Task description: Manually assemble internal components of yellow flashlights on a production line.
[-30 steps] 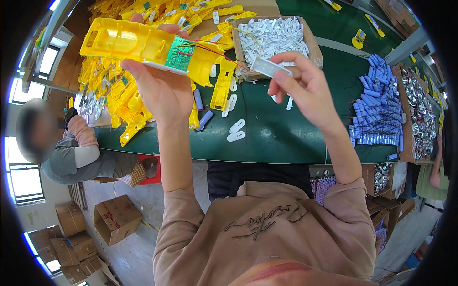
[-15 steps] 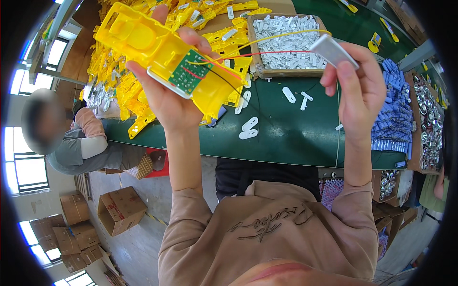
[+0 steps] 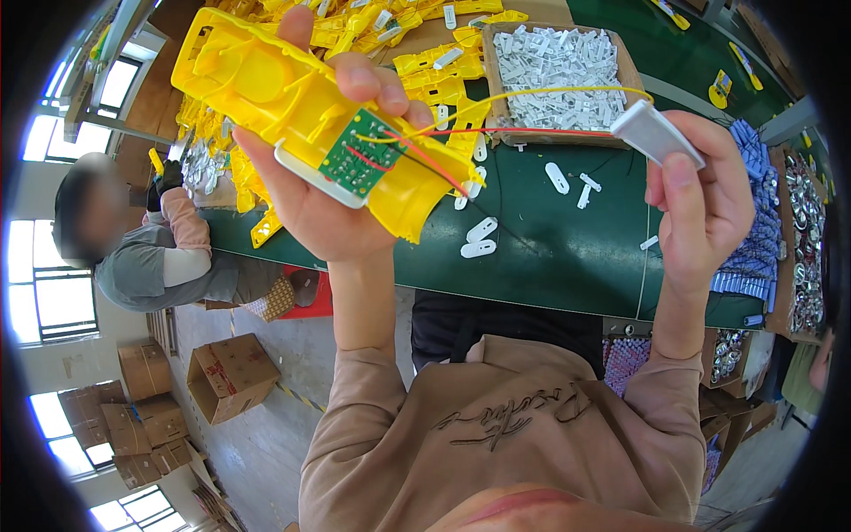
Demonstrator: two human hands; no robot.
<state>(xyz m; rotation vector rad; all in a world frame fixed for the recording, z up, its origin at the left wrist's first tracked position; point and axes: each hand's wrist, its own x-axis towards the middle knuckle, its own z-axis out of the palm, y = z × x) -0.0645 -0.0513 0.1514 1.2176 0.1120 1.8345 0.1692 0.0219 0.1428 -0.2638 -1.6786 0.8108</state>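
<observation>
My left hand (image 3: 310, 199) is closed around a yellow plastic housing (image 3: 266, 75), its hollow inside turned up. A green circuit board (image 3: 356, 152) lies in the housing, with a white part (image 3: 315, 176) along its near edge. Between thumb and fingers of my right hand (image 3: 700, 199) is a white rectangular panel (image 3: 656, 135), tilted, with a greyish face. A yellow wire (image 3: 523, 93) and a red wire (image 3: 532, 132) stretch from the board to the panel. A black wire hangs down loose past the housing.
Behind the hands, a cardboard box (image 3: 563, 75) holds small white parts. Yellow housings (image 3: 443, 66) are heaped at the far left. Loose white pieces (image 3: 480, 238) lie on the green table (image 3: 550, 266). Blue wired cylinders (image 3: 753, 204) are piled at right. A co-worker (image 3: 146, 257) sits at left.
My right hand has drawn the white panel to the right and nearer me, and the red wire looks straighter. The whole view has shifted slightly. The co-worker's gloved hand now shows.
</observation>
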